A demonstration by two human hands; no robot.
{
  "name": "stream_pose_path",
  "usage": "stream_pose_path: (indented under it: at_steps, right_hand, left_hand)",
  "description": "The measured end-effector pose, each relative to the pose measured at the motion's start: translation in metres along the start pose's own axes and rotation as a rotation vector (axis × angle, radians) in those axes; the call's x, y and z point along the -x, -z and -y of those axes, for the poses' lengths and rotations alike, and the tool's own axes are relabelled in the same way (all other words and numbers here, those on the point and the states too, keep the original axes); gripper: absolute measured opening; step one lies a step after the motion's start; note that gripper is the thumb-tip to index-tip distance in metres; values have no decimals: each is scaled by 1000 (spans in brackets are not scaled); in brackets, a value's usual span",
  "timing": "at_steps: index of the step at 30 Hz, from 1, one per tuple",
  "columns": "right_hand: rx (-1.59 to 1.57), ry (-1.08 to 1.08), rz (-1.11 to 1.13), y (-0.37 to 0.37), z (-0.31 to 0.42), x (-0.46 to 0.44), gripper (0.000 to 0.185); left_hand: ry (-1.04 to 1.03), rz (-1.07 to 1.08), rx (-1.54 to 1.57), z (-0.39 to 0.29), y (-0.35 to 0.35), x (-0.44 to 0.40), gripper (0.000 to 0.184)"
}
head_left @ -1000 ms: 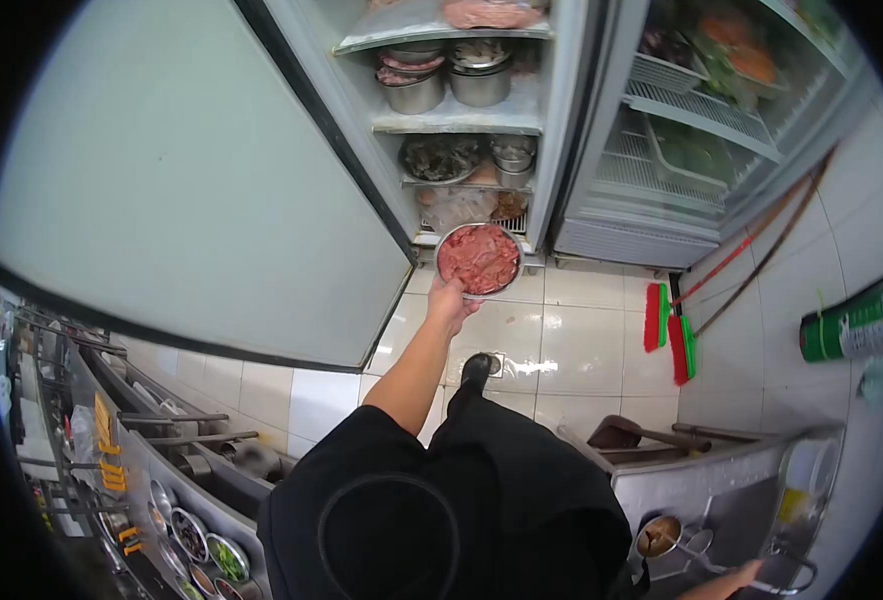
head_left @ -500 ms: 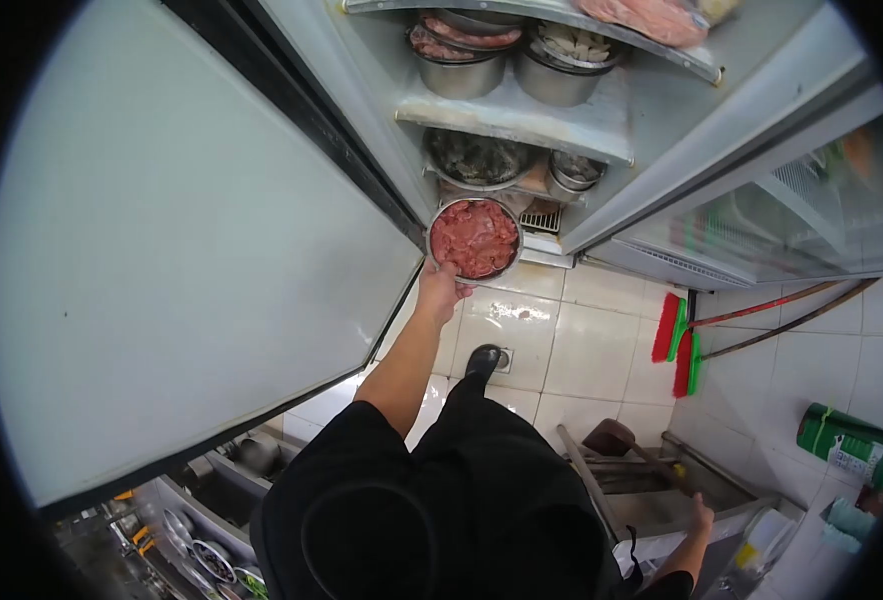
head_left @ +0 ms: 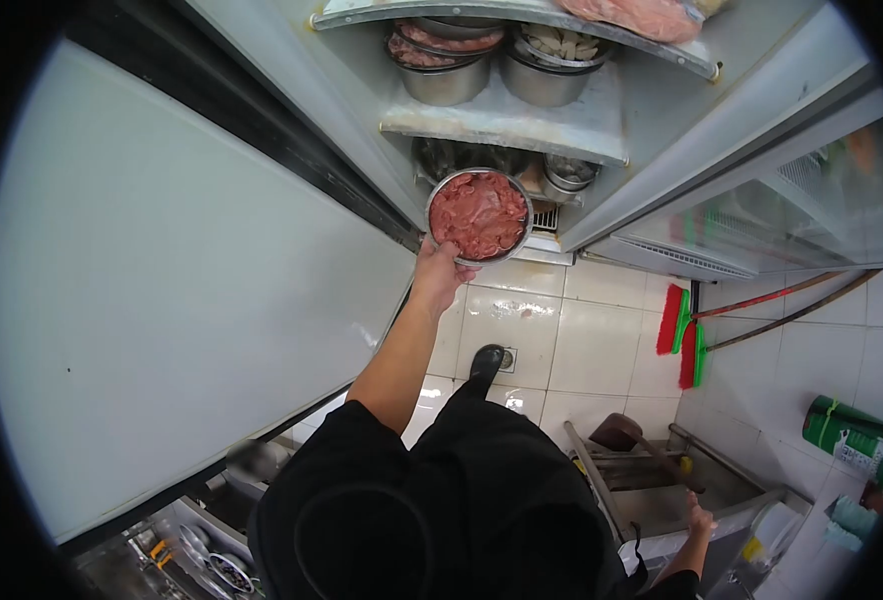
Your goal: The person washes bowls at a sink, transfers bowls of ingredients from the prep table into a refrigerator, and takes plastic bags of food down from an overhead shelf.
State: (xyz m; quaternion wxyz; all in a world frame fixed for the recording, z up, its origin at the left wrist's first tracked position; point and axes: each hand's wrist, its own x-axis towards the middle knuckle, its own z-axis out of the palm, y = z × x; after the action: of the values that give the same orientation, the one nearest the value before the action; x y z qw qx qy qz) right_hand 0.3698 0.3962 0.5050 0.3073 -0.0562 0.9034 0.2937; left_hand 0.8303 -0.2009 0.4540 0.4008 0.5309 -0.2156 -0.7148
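My left hand [head_left: 440, 268] grips the near left rim of a round metal bowl [head_left: 530, 222], the thumb over the edge and the fingers beneath. Wet pieces of raw red meat [head_left: 478, 212] fill the bowl almost to its rim. It is held in front of the lower shelves of an open fridge [head_left: 507, 122]. Low on the right, my right hand [head_left: 700, 520] hangs near the edge of a metal sink, holding nothing that I can make out. Its fingers are loosely bent and partly apart, close to the end of a brown handle [head_left: 674, 468].
The fridge door [head_left: 192, 290] stands open on my left. Metal pots of meat [head_left: 444, 82] and pale pieces [head_left: 547, 85] sit on a shelf. Red-and-green brooms [head_left: 684, 335] lean at the right wall. The tiled floor [head_left: 592, 345] looks wet; a green container [head_left: 852, 437] is at the right.
The bowl of meat has come slightly up and closer to my view, still in my left hand. The fridge door appears lower and farther left. My right hand has barely moved.
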Motion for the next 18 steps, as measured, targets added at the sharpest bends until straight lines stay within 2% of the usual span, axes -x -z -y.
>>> stream_pose_path:
  at_steps: [3,6,12,18]
  right_hand:
    - [-151,-30,24,-8,-1,-8,102]
    - [-124,-337,-162,-32,9,-15,101]
    - [-286,-353,-266,-30,23,12,101]
    - [-262,-323,-389,-42,22,9,90]
  left_hand:
    - [8,41,-11,1,0,4,35]
    - [29,33,-6,9,-2,11,36]
    - [106,8,-37,41,2,5,40]
    - [81,-21,-25,56,-6,-6,36]
